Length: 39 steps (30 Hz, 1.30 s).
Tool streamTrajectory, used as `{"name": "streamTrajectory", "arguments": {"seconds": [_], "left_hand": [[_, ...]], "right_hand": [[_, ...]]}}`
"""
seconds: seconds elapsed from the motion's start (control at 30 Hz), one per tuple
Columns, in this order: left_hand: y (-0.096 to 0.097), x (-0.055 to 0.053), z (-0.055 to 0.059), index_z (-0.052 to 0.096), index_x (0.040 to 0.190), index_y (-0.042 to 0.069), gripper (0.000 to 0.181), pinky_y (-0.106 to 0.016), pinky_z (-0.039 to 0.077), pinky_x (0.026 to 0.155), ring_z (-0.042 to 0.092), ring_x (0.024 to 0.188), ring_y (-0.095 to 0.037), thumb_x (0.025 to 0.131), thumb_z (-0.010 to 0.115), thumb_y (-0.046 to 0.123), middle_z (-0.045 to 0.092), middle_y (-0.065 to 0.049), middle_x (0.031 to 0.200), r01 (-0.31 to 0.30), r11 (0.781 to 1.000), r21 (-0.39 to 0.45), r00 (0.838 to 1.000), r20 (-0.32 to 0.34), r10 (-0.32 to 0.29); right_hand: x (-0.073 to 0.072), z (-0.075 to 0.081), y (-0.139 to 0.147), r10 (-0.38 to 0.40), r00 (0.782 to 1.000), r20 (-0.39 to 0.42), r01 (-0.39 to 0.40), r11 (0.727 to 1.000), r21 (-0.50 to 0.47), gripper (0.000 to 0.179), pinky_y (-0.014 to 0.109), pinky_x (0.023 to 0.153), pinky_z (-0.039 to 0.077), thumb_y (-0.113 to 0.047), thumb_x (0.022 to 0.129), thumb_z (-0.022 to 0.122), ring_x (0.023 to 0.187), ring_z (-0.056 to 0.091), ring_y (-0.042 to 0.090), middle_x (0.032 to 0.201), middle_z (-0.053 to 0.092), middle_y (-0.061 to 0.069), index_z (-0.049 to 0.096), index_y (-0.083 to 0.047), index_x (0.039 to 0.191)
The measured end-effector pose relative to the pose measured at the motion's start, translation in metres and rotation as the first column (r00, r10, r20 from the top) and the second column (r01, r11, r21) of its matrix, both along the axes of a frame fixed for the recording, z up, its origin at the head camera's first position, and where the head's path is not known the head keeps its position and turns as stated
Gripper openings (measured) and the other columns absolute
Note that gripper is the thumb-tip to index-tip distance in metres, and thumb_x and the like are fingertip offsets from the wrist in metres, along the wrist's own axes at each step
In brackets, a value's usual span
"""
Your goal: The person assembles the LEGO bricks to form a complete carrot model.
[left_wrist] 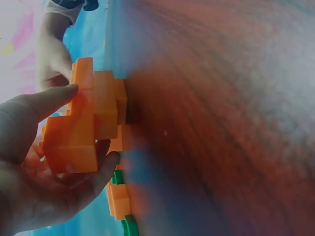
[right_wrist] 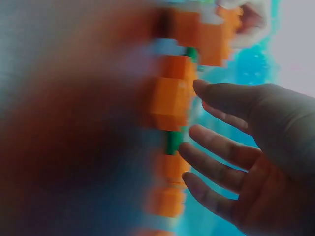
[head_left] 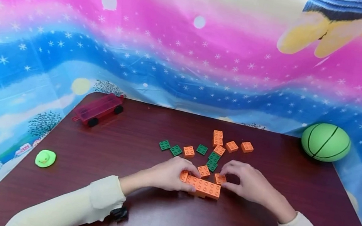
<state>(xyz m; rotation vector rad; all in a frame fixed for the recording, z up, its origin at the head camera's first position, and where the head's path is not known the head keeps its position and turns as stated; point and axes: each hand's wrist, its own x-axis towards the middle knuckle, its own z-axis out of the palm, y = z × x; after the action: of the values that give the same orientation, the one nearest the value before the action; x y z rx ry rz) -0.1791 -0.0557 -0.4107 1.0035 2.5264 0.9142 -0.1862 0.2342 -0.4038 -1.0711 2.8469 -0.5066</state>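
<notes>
My left hand grips an orange stack of toy building bricks: a long studded brick with a smaller one at its left end and more bricks beneath. In the left wrist view, thumb and fingers curl round this stack. My right hand is at a small square orange brick right of the stack. In the right wrist view its fingers are spread and relaxed beside the small brick; whether a fingertip touches it I cannot tell. Another square orange brick lies just behind the stack.
Several loose orange bricks and green bricks lie beyond my hands. A red toy wagon stands back left, a green rubber duck at the left, and a green ball at the table's back right corner. A printed cloth hangs behind.
</notes>
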Motion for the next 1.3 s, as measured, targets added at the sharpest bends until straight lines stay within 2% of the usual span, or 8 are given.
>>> {"name": "streamTrajectory", "arguments": {"seconds": [0.2,0.4,0.5,0.67,0.8,0.93,1.07,1.3], "left_hand": [[0.002,-0.001,-0.006,0.077,0.114,0.019,0.029,-0.022,0.05,0.088,0.064,0.101,-0.006,0.087,0.081,0.031,0.075,0.006,0.113,-0.028,0.998,0.058,1.0,0.012,0.027],[0.001,0.0,-0.009,0.077,0.112,0.019,0.027,-0.021,0.05,0.087,0.063,0.1,-0.006,0.087,0.082,0.03,0.076,0.006,0.111,-0.052,0.994,0.091,0.998,0.032,0.049],[0.001,0.0,-0.011,0.077,0.112,0.019,0.027,-0.022,0.051,0.088,0.064,0.101,-0.006,0.087,0.082,0.029,0.076,0.006,0.112,-0.06,0.992,0.108,0.997,0.045,0.055],[0.0,0.002,-0.014,0.078,0.112,0.019,0.027,-0.022,0.051,0.091,0.064,0.105,-0.005,0.087,0.082,0.029,0.076,0.006,0.113,-0.065,0.99,0.122,0.996,0.067,0.058],[0.0,0.0,-0.011,0.077,0.115,0.017,0.032,-0.023,0.052,0.092,0.066,0.107,-0.007,0.087,0.083,0.03,0.076,0.004,0.115,-0.051,0.992,0.116,0.998,0.039,0.047],[-0.002,-0.001,-0.006,0.07,0.125,0.013,0.048,-0.026,0.052,0.094,0.066,0.109,-0.01,0.084,0.085,0.033,0.075,0.001,0.117,-0.043,0.996,0.084,0.999,0.025,0.041],[-0.01,0.0,0.001,0.064,0.133,0.012,0.058,-0.03,0.051,0.099,0.063,0.114,-0.011,0.082,0.086,0.032,0.071,0.0,0.124,-0.043,0.999,0.017,0.999,0.018,0.043],[-0.022,0.003,0.001,0.071,0.119,0.015,0.037,-0.024,0.048,0.084,0.058,0.096,-0.009,0.084,0.083,0.023,0.072,0.004,0.113,-0.056,0.998,-0.027,0.998,-0.002,0.056]], "right_hand": [[0.001,-0.022,0.003,-0.028,1.0,0.012,0.028,0.999,-0.025,0.02,0.037,0.087,0.059,-0.022,0.09,0.081,0.1,0.068,0.011,0.109,0.071,-0.009,0.072,-0.025,0.107],[-0.006,-0.026,0.005,0.015,0.999,-0.031,-0.018,0.995,-0.098,0.014,0.033,0.083,0.061,-0.02,0.087,0.083,0.094,0.071,0.009,0.103,0.075,-0.008,0.075,-0.026,0.098],[-0.007,-0.023,0.005,0.024,0.998,-0.062,-0.031,0.994,-0.109,0.013,0.033,0.081,0.062,-0.019,0.086,0.083,0.094,0.072,0.01,0.103,0.077,-0.006,0.077,-0.026,0.095],[-0.006,-0.008,0.003,-0.026,0.989,-0.143,0.004,0.989,-0.15,0.017,0.031,0.079,0.062,-0.018,0.083,0.086,0.091,0.073,0.011,0.102,0.077,-0.004,0.081,-0.021,0.099],[-0.002,0.009,-0.005,-0.03,0.98,-0.196,-0.017,0.973,-0.232,0.019,0.027,0.074,0.061,-0.017,0.08,0.089,0.088,0.073,0.009,0.101,0.077,-0.004,0.082,-0.019,0.098],[0.006,0.019,-0.017,0.04,0.981,-0.19,-0.094,0.954,-0.284,0.018,0.025,0.072,0.06,-0.019,0.081,0.088,0.088,0.07,0.005,0.102,0.075,-0.006,0.082,-0.021,0.097],[0.015,0.021,-0.029,0.105,0.98,-0.172,-0.154,0.94,-0.305,0.015,0.024,0.072,0.059,-0.018,0.082,0.087,0.087,0.069,0.004,0.102,0.074,-0.008,0.081,-0.021,0.096],[0.02,0.014,-0.046,0.144,0.985,-0.097,-0.167,0.936,-0.311,0.013,0.023,0.07,0.059,-0.018,0.085,0.085,0.088,0.066,0.005,0.104,0.073,-0.006,0.081,-0.021,0.096]]}}
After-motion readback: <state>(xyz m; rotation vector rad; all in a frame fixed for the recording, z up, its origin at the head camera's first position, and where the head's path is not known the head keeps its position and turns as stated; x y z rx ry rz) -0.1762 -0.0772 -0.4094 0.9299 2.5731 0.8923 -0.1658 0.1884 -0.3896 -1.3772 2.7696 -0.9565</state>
